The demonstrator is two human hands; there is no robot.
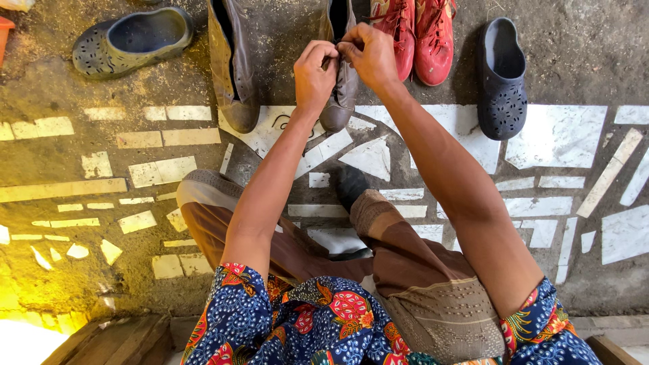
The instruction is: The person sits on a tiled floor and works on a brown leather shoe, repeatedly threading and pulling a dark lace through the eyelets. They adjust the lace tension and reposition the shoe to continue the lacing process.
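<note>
Nearest to us we see a blue floral garment (pixel 318 324) over the lap and a brown cloth (pixel 419 284) draped across the knees, with two bare forearms reaching out over them. Below the arms, two shoes rest on the floor (pixel 101 176), one with a pale sole (pixel 206 189) on the left and one dark toe (pixel 351 184) between the arms; the floor itself is rough cement set with white tile shards. Farther out, the left hand (pixel 314 71) and the right hand (pixel 368 51) meet at the top edge of a grey-brown boot (pixel 341 88), which stands on the floor with its toe pointing back towards us. The fingers of both hands are closed, pinching something small at the boot's opening; we cannot tell whether it is a lace or a flap. Just beside it to the left stands its partner, a second grey-brown boot (pixel 233 67), untouched, its shaft open and dark inside; we cannot see whether anything lies in it. At the far edge we count more footwear: two red lace-up shoes (pixel 416 37) side by side, touching, just right of the hands; one dark clog (pixel 503 78) well to the right, hollow and empty; and one grey clog (pixel 132 40) lying at far left, also empty.
</note>
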